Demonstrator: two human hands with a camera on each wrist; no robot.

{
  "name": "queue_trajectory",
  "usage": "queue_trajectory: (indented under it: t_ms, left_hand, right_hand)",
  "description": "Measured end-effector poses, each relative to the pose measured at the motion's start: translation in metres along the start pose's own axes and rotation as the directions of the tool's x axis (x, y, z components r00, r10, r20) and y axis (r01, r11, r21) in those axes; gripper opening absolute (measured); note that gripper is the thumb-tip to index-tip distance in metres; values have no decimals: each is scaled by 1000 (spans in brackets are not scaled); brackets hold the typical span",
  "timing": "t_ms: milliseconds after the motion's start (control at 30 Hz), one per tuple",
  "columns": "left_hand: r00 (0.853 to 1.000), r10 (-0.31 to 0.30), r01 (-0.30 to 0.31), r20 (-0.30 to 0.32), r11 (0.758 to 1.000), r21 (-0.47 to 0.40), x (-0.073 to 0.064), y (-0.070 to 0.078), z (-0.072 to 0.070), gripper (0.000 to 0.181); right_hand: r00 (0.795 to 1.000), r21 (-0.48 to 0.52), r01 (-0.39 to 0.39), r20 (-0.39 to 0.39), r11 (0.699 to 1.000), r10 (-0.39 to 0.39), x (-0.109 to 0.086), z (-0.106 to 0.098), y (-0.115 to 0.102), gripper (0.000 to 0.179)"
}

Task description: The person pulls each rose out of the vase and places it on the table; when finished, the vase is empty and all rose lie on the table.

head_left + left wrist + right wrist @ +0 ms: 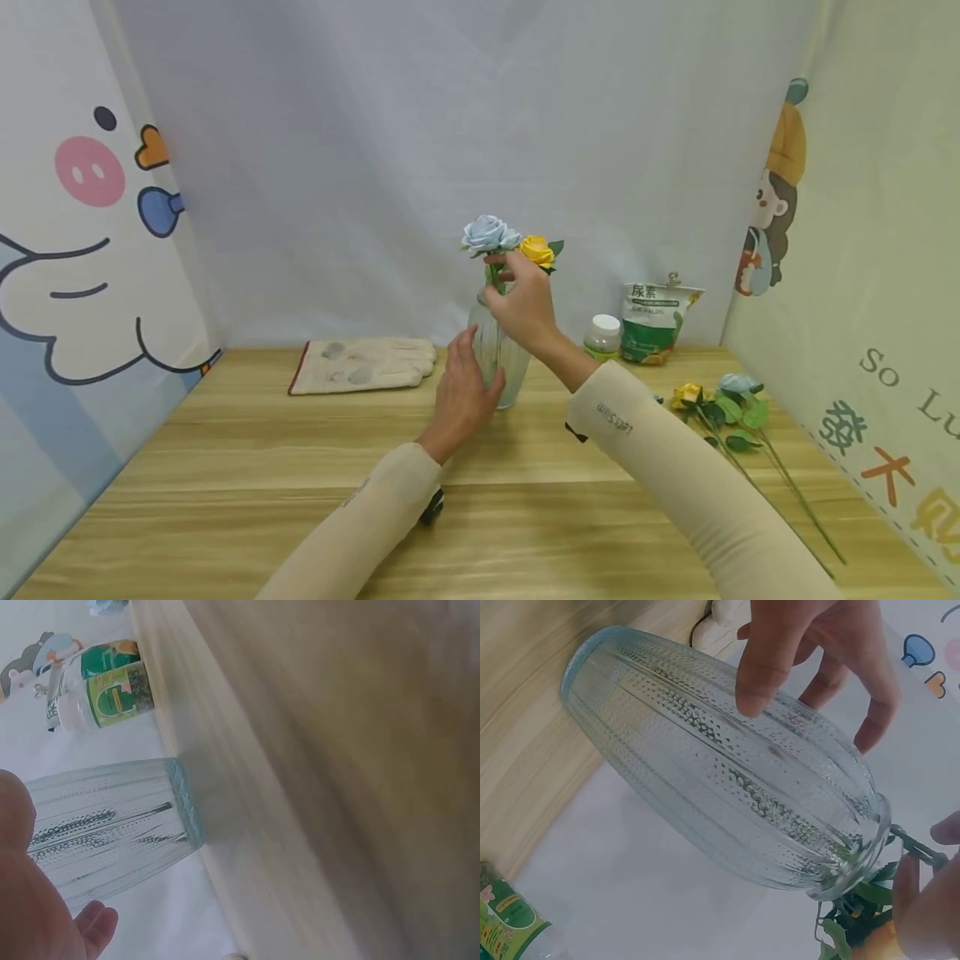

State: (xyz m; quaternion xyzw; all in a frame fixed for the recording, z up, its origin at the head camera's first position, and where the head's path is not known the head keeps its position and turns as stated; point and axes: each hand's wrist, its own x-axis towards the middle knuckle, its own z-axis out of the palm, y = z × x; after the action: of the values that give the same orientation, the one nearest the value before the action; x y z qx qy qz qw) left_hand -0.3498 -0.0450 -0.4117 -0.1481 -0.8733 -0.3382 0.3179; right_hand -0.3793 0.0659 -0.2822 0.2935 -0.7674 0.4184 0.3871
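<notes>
A clear ribbed glass vase (513, 377) stands upright on the wooden table, its dotted texture plain in the right wrist view. A yellow rose (537, 251) leans from its mouth to the right. My right hand (525, 304) pinches the green stem (917, 846) of a light blue rose (487, 234) just above the vase rim. My left hand (467, 398) is at the vase's left side, fingers loosely spread, thumb (761, 686) in front of the glass. Whether it touches the glass, I cannot tell.
Further right lie a yellow rose (688, 395) and a blue rose (738, 383) with long stems. Behind them stand a white-capped jar (602, 335) and a clipped green-and-white bag (654, 325). A pale work glove (363, 364) lies at back left. Cloth walls surround the table.
</notes>
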Motion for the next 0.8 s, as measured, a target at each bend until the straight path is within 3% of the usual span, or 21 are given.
queue_trajectory:
  t_ms: [333, 567, 800]
  left_hand:
    - [1000, -8, 8, 0, 1000, 5, -2, 0, 1, 73]
    - [1000, -21, 21, -12, 1000, -4, -2, 2, 1, 73]
    - [999, -44, 44, 8, 999, -3, -1, 2, 1, 73]
  right_hand:
    - [994, -18, 64, -93, 998, -65, -2, -1, 1, 28]
    - [967, -12, 169, -193, 985, -169, 3, -4, 0, 24]
    - [957, 10, 207, -211, 978, -200, 5, -10, -3, 26]
